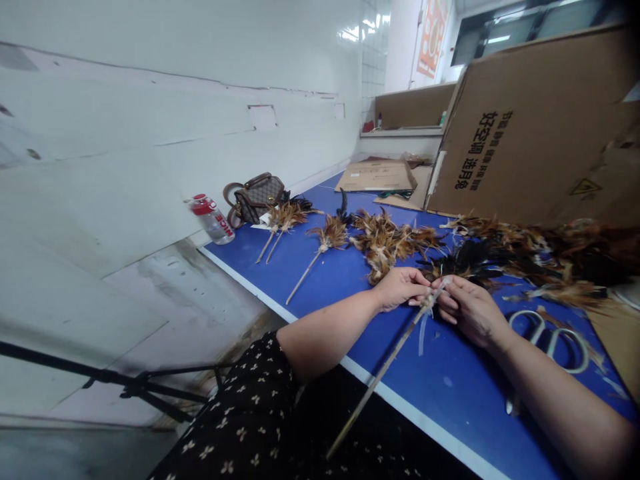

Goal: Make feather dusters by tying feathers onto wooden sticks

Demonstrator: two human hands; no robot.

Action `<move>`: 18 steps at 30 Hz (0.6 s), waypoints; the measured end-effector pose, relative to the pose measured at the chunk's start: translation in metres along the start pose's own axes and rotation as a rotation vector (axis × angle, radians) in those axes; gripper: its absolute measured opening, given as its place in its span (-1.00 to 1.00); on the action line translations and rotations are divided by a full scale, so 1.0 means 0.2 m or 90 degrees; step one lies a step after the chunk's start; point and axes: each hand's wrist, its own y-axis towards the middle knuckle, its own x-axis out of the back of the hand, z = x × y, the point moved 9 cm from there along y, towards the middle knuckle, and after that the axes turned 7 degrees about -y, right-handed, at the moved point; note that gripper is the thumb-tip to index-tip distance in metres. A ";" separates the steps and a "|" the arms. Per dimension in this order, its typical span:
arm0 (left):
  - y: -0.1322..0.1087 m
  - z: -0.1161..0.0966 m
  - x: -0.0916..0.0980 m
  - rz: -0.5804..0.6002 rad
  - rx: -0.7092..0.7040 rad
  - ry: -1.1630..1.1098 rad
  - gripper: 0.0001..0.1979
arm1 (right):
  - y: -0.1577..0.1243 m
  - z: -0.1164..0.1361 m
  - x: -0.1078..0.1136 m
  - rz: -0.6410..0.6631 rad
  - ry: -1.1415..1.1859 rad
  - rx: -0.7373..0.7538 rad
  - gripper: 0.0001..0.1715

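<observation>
My left hand is closed at the bound upper end of a thin stick, whose lower end slants down past the table edge toward my lap. A clear plastic strip hangs from the binding. Between thumb and fingers, my right hand pinches another part of that strip, close beside the left. Dark feathers show just behind both hands; whether they are fixed to the stick I cannot tell. White-handled scissors lie by my right forearm, their blades partly hidden under it.
Feather-topped sticks and a brown feather pile lie on the blue table. More feathers spread at right before a large cardboard box. A bottle and handbag stand by the wall; a black tripod leg is lower left.
</observation>
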 end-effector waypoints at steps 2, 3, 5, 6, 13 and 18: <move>0.00 0.00 -0.01 0.014 0.007 0.003 -0.39 | 0.00 0.00 0.00 -0.002 -0.004 0.002 -0.55; 0.00 0.01 -0.02 0.024 0.017 0.015 -0.39 | 0.00 0.01 0.00 -0.002 -0.006 0.002 -0.55; 0.00 0.04 -0.02 0.039 0.043 0.058 -0.40 | 0.00 0.00 -0.01 0.000 -0.007 0.000 -0.55; 0.00 0.06 -0.01 0.039 0.052 0.082 -0.40 | 0.00 0.00 -0.01 0.001 -0.007 -0.001 -0.55; 0.01 0.04 0.00 0.012 -0.019 0.173 -0.58 | 0.01 -0.01 0.01 -0.008 0.013 0.000 -0.58; -0.01 0.01 -0.02 0.012 -0.064 0.306 -0.76 | 0.00 0.00 0.02 -0.023 0.024 0.008 -0.59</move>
